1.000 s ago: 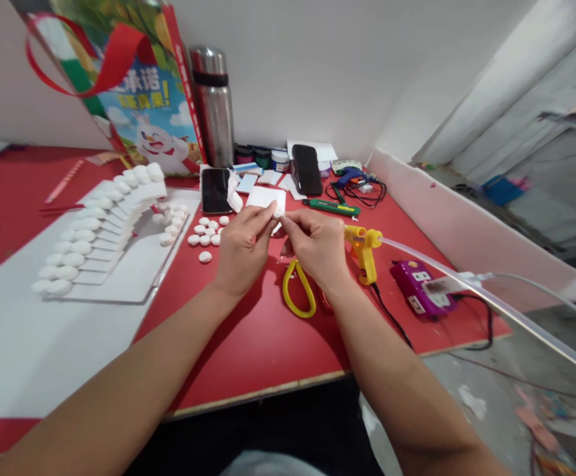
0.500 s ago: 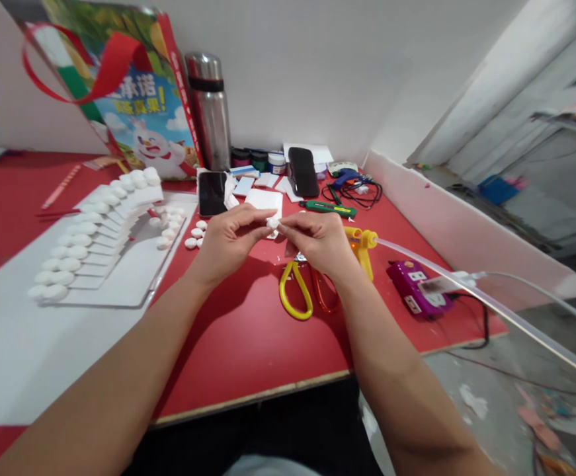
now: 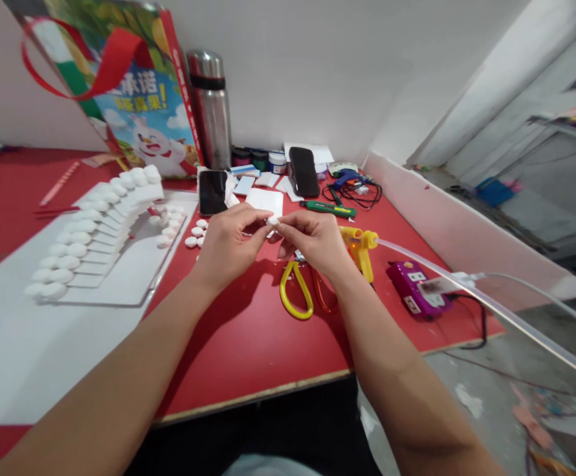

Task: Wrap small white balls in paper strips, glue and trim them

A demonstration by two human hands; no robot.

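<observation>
A small white piece (image 3: 273, 221) is pinched between the fingertips of my left hand (image 3: 234, 239) and my right hand (image 3: 312, 239), above the red table (image 3: 248, 344). Several white oval pieces (image 3: 197, 233) lie just left of my left hand. Scissors with a yellow and a red handle (image 3: 295, 291) lie under and in front of my right hand, their blades mostly hidden. To the right of that hand is a yellow glue gun (image 3: 364, 248) with a clear glue stick. A stepped white structure (image 3: 99, 231), edged with white ovals, sits at the left.
Along the back stand a printed bag (image 3: 153, 125), a steel flask (image 3: 211, 112) and small jars (image 3: 276, 162). Two phones (image 3: 303, 172), a green cutter (image 3: 328, 209) and cables lie nearer. At the right are a purple power strip (image 3: 419, 291) and a low partition (image 3: 466, 231).
Both hands have shifted only slightly, and the white piece is turned a little between the fingertips. The rest of the table looks the same.
</observation>
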